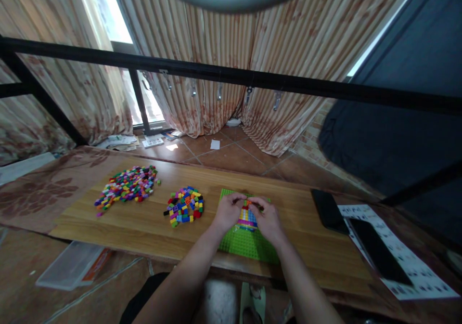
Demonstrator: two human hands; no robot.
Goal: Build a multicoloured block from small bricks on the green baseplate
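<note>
**Hands at the baseplate.** Your left hand (228, 212) and right hand (267, 219) meet, fingertips curled inward, over the far half of the flat green studded plastic baseplate (245, 246). The plate lies at the near edge of the pale wooden tabletop (144, 225), squarely before you, probably so both hands can bear on it. A small orange plastic brick (249, 202) shows between the fingertips, above a patch of multicoloured bricks (247, 219) seated on the plate. Which hand pinches it cannot be told. A small heap of mixed coloured bricks (185, 206) and, farther left, a larger heap of coloured bricks (126, 186) lie within reach. A black slab phone (329, 211) rests well to the right.
</note>
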